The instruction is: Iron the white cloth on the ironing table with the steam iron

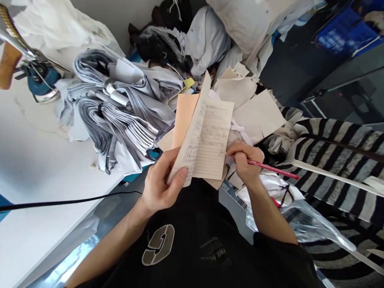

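Note:
A lined notebook (pixel 211 160) lies open in front of me, its upper part covered with handwriting and its lower lines blank. My left hand (pixel 165 180) grips the left side of it, thumb pressed on a raised, written page (pixel 192 140). An orange sheet or cover (pixel 185 112) shows behind that page. Between the closed fingers of my right hand (pixel 247 160) is a red pencil (pixel 276 169), its tip close to the right edge of the page. Whether the tip touches the paper I cannot tell.
Bundles of folded grey-white fabric (pixel 120 108) are heaped on the white table (pixel 36 168). A blue cutting machine (pixel 45 80) stands at the far left. Fabric scraps (pixel 258 116) lie beyond the notebook, striped fabric (pixel 339 156) at right. A black cable (pixel 75 201) crosses the table edge.

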The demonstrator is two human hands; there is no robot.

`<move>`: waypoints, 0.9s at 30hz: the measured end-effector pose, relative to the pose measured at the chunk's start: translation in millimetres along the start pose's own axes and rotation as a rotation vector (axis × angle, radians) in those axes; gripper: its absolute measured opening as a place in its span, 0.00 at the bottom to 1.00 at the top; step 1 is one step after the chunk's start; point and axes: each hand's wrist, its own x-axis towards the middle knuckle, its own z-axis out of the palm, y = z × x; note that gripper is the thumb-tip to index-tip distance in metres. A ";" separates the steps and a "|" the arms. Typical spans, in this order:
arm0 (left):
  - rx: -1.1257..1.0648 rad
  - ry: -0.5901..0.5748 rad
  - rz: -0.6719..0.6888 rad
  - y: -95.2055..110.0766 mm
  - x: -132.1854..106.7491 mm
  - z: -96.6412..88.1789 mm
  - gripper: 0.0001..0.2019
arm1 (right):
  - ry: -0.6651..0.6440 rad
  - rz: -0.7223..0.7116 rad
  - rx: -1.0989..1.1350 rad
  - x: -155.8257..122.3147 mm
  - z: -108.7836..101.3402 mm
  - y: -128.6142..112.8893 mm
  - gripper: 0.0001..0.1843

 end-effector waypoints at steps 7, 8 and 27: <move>-0.030 0.204 0.073 -2.0 -9.9 -5.0 0.16 | 0.069 0.030 0.104 -0.1 2.5 2.5 0.15; -0.041 0.243 0.071 -1.0 -10.9 -5.2 0.15 | 0.084 0.029 0.130 -0.3 3.1 3.1 0.15; -0.046 0.466 0.081 -4.3 -15.0 -24.9 0.26 | 0.306 -0.081 0.252 -0.8 11.3 11.2 0.10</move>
